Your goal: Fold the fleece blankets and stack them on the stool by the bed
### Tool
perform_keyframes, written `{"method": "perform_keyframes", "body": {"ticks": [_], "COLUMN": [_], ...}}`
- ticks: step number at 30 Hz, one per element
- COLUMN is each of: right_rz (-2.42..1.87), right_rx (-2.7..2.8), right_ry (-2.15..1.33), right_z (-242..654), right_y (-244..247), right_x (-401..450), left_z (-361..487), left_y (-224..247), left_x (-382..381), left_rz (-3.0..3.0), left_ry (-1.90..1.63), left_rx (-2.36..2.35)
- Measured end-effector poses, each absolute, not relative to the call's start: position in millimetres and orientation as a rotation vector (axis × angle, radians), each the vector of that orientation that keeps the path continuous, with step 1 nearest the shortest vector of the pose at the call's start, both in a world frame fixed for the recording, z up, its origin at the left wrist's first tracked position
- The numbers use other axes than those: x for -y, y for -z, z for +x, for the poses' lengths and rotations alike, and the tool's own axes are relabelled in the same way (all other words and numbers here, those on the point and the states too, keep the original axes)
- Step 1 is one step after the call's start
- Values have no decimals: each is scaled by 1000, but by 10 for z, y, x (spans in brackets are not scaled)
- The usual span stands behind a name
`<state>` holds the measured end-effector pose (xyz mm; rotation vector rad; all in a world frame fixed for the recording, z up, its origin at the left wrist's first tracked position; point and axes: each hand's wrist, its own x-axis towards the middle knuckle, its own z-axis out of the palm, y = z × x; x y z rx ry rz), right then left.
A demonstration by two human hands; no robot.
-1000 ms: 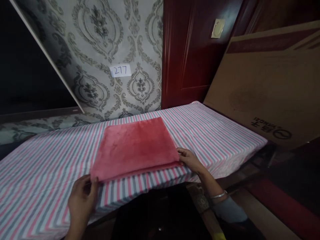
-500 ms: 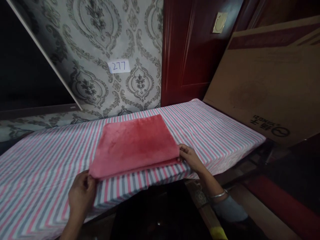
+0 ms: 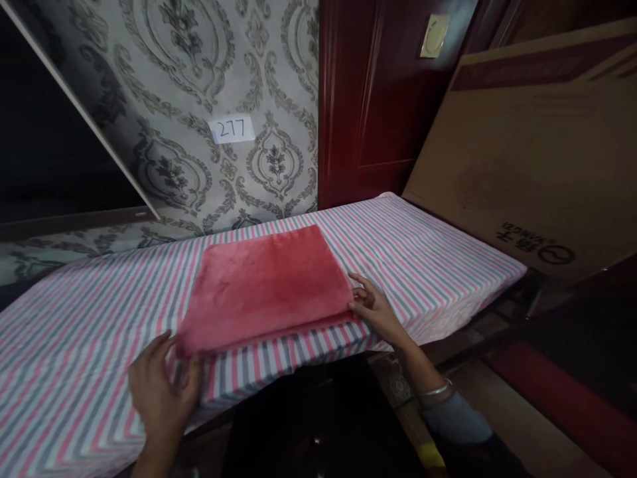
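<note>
A folded pink plush cloth point(image 3: 269, 285) lies flat on a striped sheet point(image 3: 413, 252), its layers showing along the front edge. At its front left corner, my left hand point(image 3: 162, 385) is open, with thumb and fingers spread around the corner. My right hand point(image 3: 375, 312) is at the front right corner. Its index finger is raised and stretched out, while the thumb and the other fingers close on the cloth's edge. A bracelet point(image 3: 438, 390) circles my right wrist.
A large cardboard box point(image 3: 527, 146) leans at the right, behind the sheet's far end. A dark screen point(image 3: 54, 133) stands at the left before the patterned wall point(image 3: 223, 60). A paper marked 277 point(image 3: 232, 129) is stuck there, beside a dark red door panel point(image 3: 371, 86).
My left hand has opened from its pinch on the front left corner, spreading its fingers. My right index finger has lifted away from the cloth. The view has shifted slightly.
</note>
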<state>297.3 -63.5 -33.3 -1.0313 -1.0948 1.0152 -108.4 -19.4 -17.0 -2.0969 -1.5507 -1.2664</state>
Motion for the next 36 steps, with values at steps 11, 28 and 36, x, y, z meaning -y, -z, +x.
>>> {"method": "perform_keyframes", "body": {"ticks": [11,28,36], "right_rz": [-979,-1487,-1320], "right_rx": [1170,1320,1329], "right_ry": [-871,-545,-659], "right_z": [2838,2903,2895], "right_y": [-327,313,349], "right_x": [363,501,521], "left_z": [584,561,563], "left_y": [-70,-11,-36], "left_x": [-89,-268,-243], "left_rz": [-2802,-2579,-2601], "left_ry": [993,1638,1693], "left_rx": [1093,1990,1974]}}
